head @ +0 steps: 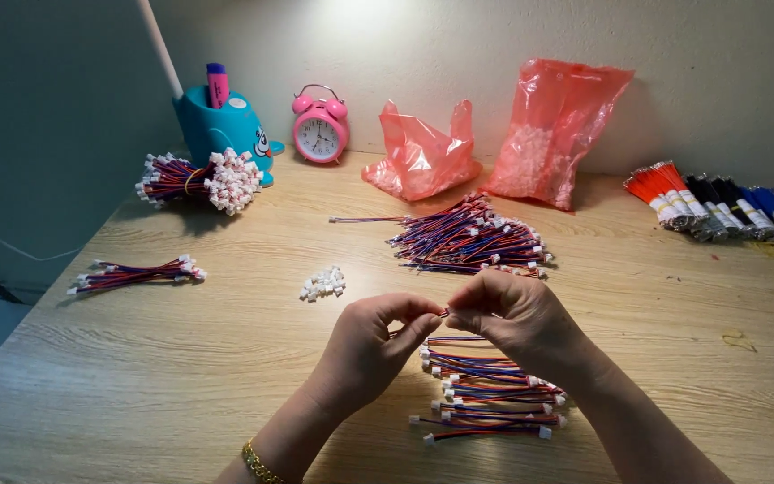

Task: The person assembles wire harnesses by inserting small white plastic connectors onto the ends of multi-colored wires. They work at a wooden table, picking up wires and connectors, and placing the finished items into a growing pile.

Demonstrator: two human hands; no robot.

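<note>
From the head camera, both hands meet above the pale wood-grain worktop (163, 358). The left hand (371, 345) and the right hand (514, 321) pinch between them a thin red-and-blue wire lead (442, 313); only a short stretch shows in the small gap between the fingertips, the rest is hidden inside the closed fingers. The left thumb and forefinger press together on one end, the right fingers (469, 315) curl tight on the other. A gold chain bracelet (260, 463) sits on the left wrist.

Directly beneath the hands lies a loose stack of short red-and-blue leads with white plug ends (487, 408). Farther back rests a larger heap of the same leads (469, 237), and left of it a small cluster of white plastic connectors (322, 283). A small bundle of leads (136, 273) lies at the left edge. Against the wall stand a pink twin-bell alarm clock (320, 127), a teal pen holder (222, 127) and two pink plastic bags (555, 125).
</note>
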